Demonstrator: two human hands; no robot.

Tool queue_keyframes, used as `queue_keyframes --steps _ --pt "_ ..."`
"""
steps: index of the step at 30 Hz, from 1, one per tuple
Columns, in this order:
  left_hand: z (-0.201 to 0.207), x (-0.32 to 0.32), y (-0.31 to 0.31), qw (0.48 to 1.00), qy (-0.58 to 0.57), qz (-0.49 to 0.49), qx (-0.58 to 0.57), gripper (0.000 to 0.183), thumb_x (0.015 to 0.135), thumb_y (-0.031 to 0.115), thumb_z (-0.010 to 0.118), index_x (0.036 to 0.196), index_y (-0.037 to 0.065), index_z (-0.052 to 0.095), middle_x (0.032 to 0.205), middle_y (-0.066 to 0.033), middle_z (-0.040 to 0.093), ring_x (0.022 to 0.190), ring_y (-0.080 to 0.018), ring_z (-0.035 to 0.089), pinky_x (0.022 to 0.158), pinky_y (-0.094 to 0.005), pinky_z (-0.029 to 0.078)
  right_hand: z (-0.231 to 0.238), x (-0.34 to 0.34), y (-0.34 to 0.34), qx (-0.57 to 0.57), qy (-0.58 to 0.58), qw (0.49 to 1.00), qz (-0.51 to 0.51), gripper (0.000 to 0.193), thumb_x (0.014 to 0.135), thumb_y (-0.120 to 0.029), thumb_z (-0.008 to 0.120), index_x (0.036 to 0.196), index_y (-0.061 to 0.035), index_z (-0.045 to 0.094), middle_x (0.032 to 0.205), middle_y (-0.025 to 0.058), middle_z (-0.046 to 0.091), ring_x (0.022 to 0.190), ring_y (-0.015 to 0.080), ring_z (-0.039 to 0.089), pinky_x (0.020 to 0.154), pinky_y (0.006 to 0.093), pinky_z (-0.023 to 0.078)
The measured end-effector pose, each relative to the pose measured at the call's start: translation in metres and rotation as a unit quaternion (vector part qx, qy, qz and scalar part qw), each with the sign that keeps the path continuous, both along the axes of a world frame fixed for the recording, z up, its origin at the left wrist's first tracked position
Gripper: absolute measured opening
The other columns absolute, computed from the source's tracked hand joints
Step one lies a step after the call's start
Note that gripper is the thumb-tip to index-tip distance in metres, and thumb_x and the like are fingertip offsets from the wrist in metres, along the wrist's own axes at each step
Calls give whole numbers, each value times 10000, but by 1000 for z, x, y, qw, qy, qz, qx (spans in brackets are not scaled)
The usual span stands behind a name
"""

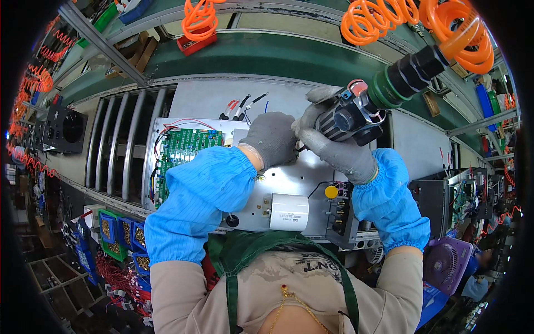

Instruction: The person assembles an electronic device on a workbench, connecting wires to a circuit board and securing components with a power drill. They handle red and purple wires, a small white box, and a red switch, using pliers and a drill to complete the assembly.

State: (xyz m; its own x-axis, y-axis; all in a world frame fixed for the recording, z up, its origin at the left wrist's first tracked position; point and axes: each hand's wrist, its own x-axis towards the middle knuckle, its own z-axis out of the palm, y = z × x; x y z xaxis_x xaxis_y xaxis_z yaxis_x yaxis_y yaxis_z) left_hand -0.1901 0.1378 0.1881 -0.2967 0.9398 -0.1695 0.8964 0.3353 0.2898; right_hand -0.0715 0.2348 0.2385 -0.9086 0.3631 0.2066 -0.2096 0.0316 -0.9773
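Gloved in grey, my right hand (pixel 340 153) is wrapped round an air screwdriver (pixel 387 88) with a dark ribbed body and a green and black end, joined to an orange coiled hose. My left hand (pixel 272 139), also gloved, is closed low over a metal mounting plate (pixel 278 181), its fingertips close to my right hand; what they hold is hidden. On the plate are a green circuit board (pixel 186 146) at the left, a white cylindrical capacitor (pixel 289 212) at the near side and a yellow disc (pixel 331 192) on the right. Black and red cable ends (pixel 238 108) stand up behind.
Metal rollers (pixel 129 145) lie left of the plate. Orange coiled hoses (pixel 199 22) hang over the far side, near a red bin (pixel 197 43). Blue bins of small brass-coloured parts (pixel 127 232) stand near left. A purple fan (pixel 446 265) is near right, below another assembly (pixel 464 195).
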Motion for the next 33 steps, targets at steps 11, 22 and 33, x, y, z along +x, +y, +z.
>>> queue_keyframes --steps 11,22,33 --pt "12 3 0 996 45 -35 -65 185 690 253 688 782 94 709 756 -98 659 757 -262 663 664 -361 534 7 6 6 -85 46 994 -58 494 691 22 690 1150 -12 511 846 66 635 779 123 622 690 271 523" --pt "4 3 2 990 49 -46 -124 424 631 423 743 919 120 675 880 -83 622 869 -254 625 730 -383 501 21 14 8 -70 36 988 -135 473 732 64 587 1181 9 451 734 92 593 607 132 584 680 341 526" --pt "3 1 -2 994 44 -73 -72 464 630 387 738 1003 130 638 892 -78 611 873 -258 612 736 -385 491 23 18 10 -76 122 981 -132 463 752 17 597 1193 0 457 751 75 575 645 172 585 764 429 531"
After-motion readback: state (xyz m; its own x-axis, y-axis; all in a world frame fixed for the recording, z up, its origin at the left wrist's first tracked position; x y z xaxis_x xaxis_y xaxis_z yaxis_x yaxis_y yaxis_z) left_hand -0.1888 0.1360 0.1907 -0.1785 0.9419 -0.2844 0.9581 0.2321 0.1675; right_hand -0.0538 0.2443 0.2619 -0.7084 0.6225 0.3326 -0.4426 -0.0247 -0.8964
